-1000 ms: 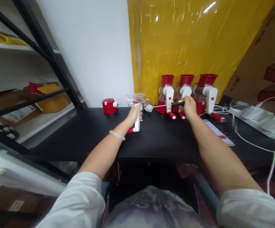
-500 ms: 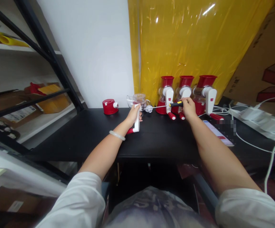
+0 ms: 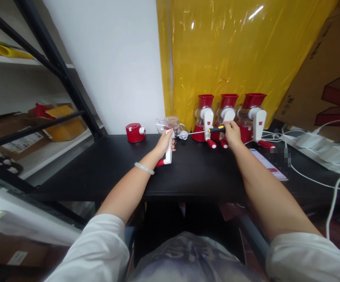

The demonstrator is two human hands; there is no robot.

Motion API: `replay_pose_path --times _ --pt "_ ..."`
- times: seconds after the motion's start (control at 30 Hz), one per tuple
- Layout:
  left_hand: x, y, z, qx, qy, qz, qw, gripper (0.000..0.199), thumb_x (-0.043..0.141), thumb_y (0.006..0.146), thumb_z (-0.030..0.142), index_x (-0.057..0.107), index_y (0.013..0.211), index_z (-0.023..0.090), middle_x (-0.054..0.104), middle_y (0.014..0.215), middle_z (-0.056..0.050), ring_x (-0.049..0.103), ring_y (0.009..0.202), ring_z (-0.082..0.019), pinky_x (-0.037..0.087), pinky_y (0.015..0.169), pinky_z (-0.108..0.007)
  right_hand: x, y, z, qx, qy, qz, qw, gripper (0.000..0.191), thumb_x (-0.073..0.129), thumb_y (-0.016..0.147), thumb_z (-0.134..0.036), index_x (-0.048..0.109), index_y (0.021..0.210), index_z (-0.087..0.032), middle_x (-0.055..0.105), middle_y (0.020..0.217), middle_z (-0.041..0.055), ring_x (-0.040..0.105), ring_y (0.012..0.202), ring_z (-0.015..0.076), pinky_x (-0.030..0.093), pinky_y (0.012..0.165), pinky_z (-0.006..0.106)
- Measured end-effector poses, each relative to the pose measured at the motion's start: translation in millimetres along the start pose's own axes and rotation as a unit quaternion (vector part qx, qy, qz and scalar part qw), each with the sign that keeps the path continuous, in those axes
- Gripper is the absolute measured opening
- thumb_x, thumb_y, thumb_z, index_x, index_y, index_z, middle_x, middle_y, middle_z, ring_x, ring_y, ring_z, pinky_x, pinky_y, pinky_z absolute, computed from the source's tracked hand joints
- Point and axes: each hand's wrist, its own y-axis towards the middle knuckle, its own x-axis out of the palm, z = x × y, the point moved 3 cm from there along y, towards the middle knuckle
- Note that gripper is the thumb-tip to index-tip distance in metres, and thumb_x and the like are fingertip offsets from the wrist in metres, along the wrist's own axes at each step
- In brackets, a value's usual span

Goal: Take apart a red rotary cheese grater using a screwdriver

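Both your grips had barely shifted in the last second. Your right hand [image 3: 232,132] stayed clamped on the screwdriver [image 3: 216,129], its shaft levelled at the unfinished grinder [image 3: 171,124] at the desk's [image 3: 114,164] back edge. Your left hand [image 3: 164,141] kept its fingers closed around the white crank [image 3: 169,150]. Only the tip had crept closer, so the screw work was likely continuing. Three grinders [image 3: 228,113] stood behind.

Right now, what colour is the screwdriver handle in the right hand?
Black and yellow: the screwdriver handle, held in the right hand, shows best in the head view.
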Motion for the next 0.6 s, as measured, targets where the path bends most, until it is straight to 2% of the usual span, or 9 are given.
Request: replay_pose_path --times 0.23,0.6 --pt "1.1 -0.8 1.4 -0.008 -0.002 0.004 1.000 0.031 0.060 0.103 0.055 0.047 0.109 0.028 0.049 0.062 0.009 0.046 0.041 -0.011 0.044 0.046 -0.020 -1.8 3.7 3.7 -0.008 0.001 0.002 1.000 0.016 0.064 0.083 -0.039 0.065 0.086 -0.024 0.057 0.062 -0.0054 0.047 0.049 0.0123 0.036 0.046 0.024" --pt "-1.3 0.9 0.2 -0.005 0.012 0.007 1.000 0.028 0.056 0.105 0.054 0.045 0.107 0.028 0.050 0.061 0.009 0.047 0.040 -0.011 0.046 0.046 -0.019 1.1 0.4 0.6 0.020 0.044 -0.006 0.999 0.016 0.069 0.078 -0.038 0.063 0.084 -0.024 0.057 0.061 -0.0040 0.045 0.046 0.0133 0.031 0.041 0.025"
